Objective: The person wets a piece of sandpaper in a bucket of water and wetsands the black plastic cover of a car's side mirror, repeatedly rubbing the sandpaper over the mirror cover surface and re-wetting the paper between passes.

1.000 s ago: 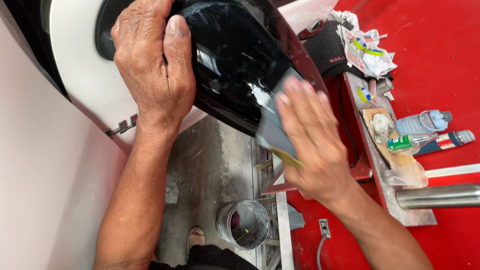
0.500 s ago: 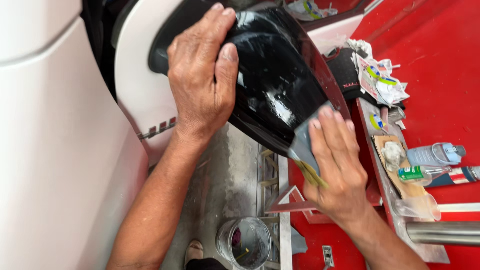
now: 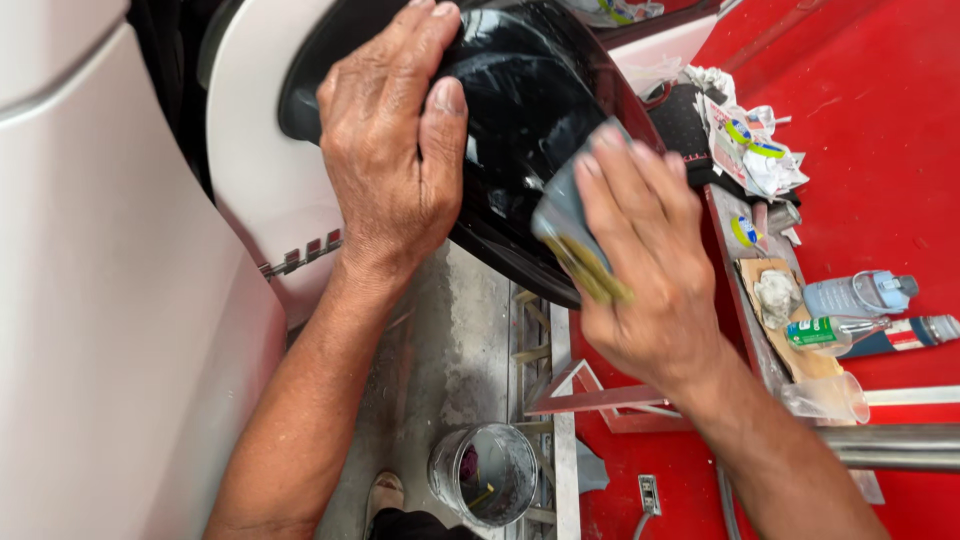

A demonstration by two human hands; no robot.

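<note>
1. Compared with half a second earlier, the view is shifted: the black glossy panel (image 3: 520,110) and both hands are seen further up and to the right of the frame, and less of the white bodywork (image 3: 110,300) is taken up on the left.
2. Nearest the camera, a grey metal can (image 3: 487,472) is seen on the dusty concrete floor (image 3: 440,340), beside a metal frame (image 3: 545,360).
3. The right hand (image 3: 650,270) is laid flat, fingers extended and close together, and a folded grey abrasive sheet (image 3: 565,225) is pressed under its palm against the lower edge of the panel.
4. The left hand (image 3: 390,150) is spread over the panel's upper surface, thumb out to the right, with nothing grasped; the panel is only steadied by it.
5. Further right, plastic bottles (image 3: 860,295), a strip of cardboard (image 3: 775,320) and crumpled paper (image 3: 750,140) are lying on the red floor (image 3: 880,120).
</note>
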